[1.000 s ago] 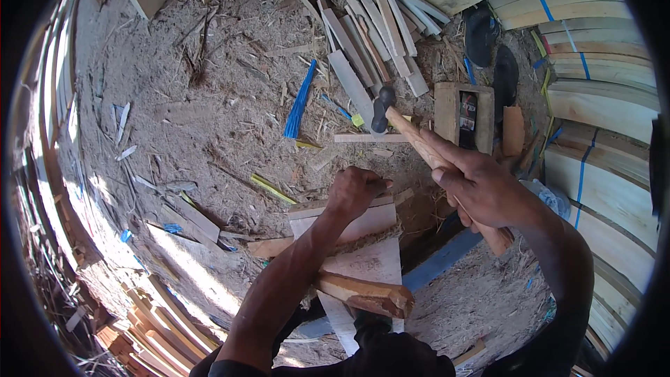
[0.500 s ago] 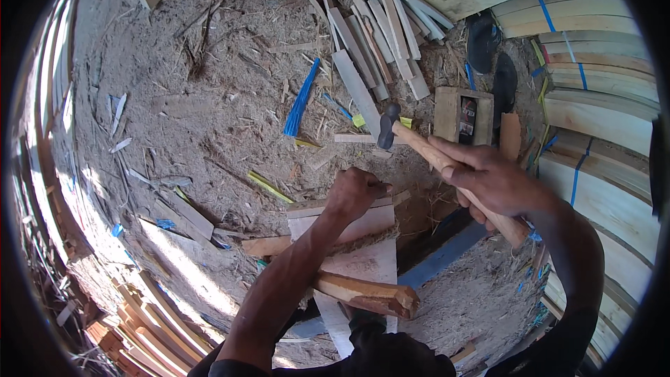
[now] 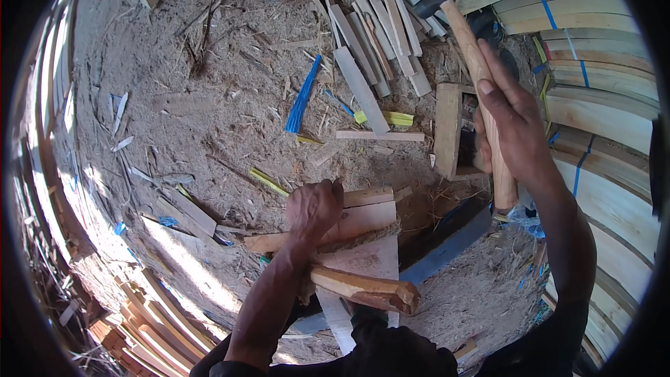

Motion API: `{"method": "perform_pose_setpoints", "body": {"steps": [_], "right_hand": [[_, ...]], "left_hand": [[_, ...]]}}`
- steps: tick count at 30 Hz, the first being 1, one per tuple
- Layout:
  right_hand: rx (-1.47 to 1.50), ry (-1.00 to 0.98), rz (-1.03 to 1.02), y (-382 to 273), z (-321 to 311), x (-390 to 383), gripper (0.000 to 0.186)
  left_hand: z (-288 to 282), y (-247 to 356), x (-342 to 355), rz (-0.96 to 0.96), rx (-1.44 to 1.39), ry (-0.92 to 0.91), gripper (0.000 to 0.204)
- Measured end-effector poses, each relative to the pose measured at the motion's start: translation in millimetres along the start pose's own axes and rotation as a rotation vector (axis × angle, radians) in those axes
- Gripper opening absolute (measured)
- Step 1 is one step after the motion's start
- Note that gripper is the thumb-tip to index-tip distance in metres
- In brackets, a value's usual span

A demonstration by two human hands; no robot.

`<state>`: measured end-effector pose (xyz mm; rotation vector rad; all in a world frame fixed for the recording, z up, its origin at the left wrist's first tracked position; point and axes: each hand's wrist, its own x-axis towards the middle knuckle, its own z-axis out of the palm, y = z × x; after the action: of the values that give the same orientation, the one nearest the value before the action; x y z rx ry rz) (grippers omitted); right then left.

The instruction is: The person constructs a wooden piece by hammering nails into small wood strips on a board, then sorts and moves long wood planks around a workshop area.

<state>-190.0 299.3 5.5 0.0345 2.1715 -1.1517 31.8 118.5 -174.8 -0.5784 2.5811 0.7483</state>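
Note:
My right hand [image 3: 513,129] is wrapped round the wooden handle of a hammer [image 3: 467,42], raised with its dark metal head toward the far right. My left hand [image 3: 315,211] is closed at the left part of a pale wooden block [image 3: 366,218]. Whatever its fingers may hold cannot be made out. That block lies across a pale board [image 3: 370,260] that runs back toward me. Nearer me, a rough split piece of wood [image 3: 366,287] lies across the same board, passing near my left wrist.
A small wooden box [image 3: 448,132] stands at the right, partly behind my right hand. Beyond it lie loose wooden slats [image 3: 363,87] and a blue bundle of strap [image 3: 303,98] on the dirt. Stacked boards [image 3: 593,108] line the right side. More wood strips [image 3: 157,331] lie at lower left.
My right hand has lifted the hammer up and away, its head now farther off and to the right. My left hand has slid left along the wooden block, still closed.

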Motion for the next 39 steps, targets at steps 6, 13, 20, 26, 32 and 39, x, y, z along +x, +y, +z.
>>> {"method": "perform_pose_setpoints", "body": {"steps": [6, 13, 20, 26, 32, 39], "right_hand": [[-0.426, -0.819, 0.343, 42.8, 8.9, -20.6, 0.059], [0.144, 0.055, -0.189, -3.6, 14.2, -3.3, 0.057], [-0.266, -0.655, 0.358, 10.2, -1.2, -24.9, 0.058], [-0.092, -0.328, 0.131, 46.8, 10.0, -30.9, 0.058], [-0.188, -0.575, 0.263, 34.2, 3.8, -34.2, 0.061], [-0.279, -0.695, 0.365, 66.0, -6.6, -52.0, 0.064]], "left_hand": [[7.1, 9.5, -1.0, -0.007, 0.046, 0.037, 0.037], [-2.5, 5.1, -2.8, -0.071, 0.051, -0.025, 0.042], [-1.3, 9.5, -4.8, -0.078, 0.074, -0.001, 0.042], [0.6, 11.4, -1.9, -0.096, 0.077, -0.056, 0.043], [-0.5, 13.0, -5.5, -0.12, 0.092, -0.084, 0.045], [-2.2, 16.0, -2.8, -0.138, 0.129, -0.096, 0.046]]}}
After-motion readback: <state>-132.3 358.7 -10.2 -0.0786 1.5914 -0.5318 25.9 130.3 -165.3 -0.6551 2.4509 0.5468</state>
